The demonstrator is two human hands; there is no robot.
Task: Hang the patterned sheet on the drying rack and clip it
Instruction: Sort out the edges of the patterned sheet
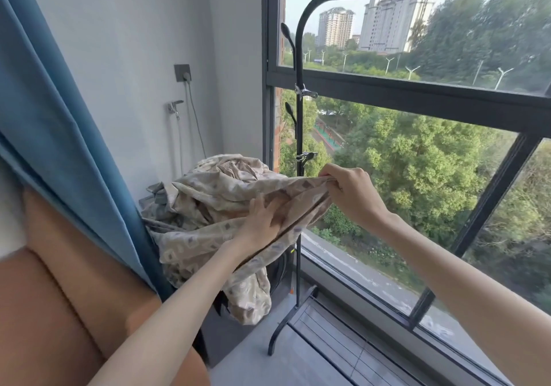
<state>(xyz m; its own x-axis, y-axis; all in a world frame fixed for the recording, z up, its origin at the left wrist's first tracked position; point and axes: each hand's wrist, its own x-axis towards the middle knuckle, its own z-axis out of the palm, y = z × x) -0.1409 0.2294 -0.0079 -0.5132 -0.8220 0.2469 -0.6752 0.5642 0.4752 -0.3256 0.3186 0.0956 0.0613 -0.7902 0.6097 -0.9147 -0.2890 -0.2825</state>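
left hand (262,221) flat on patterned sheet (208,195) | right hand (351,189) pinches its edge

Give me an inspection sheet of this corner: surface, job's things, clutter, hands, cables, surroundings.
Surface: grey floor; the rack's foot stands on it.
Job's things: sheet bunched in a heap left of the rack, not on its top bar; upper clip and lower clip sit on the rack's post.
Clutter: nothing seen.
Hands: right hand pinches the sheet's edge; left hand lies on the sheet, and whether it grips cannot be told.
Cables: cord runs down from a wall socket and passes behind the sheet.
Surroundings: blue curtain, orange seat, tap, window with trees and towers outside.
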